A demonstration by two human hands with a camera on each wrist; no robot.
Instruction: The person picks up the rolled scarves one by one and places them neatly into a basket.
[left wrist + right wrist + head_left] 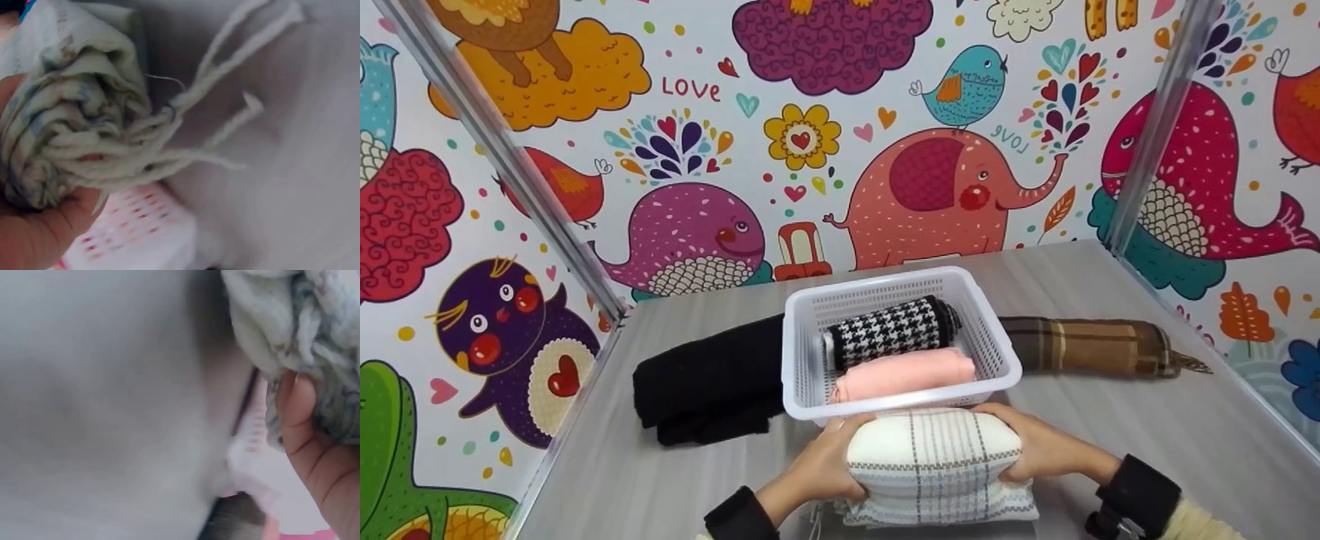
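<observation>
A rolled white plaid scarf [934, 465] is held in front of the basket, close to its near rim. My left hand [826, 461] grips the roll's left end and my right hand [1039, 446] grips its right end, thumbs toward me. Twisted fringe [191, 95] hangs loose from the left end in the left wrist view. In the right wrist view the thumb [298, 416] presses on the bunched knit at the other end. The white plastic basket [1006, 364] contains a black-and-white houndstooth roll [892, 330] and, nearer me, a pink rolled cloth [907, 375].
Left of the basket lies a folded black cloth [705, 375], reaching up to its side. A brown plaid scarf [1095, 345] with a fringed end extends from the basket's right side. Cartoon-printed walls [802, 67] with metal corner posts [1147, 150] enclose the grey table [600, 480].
</observation>
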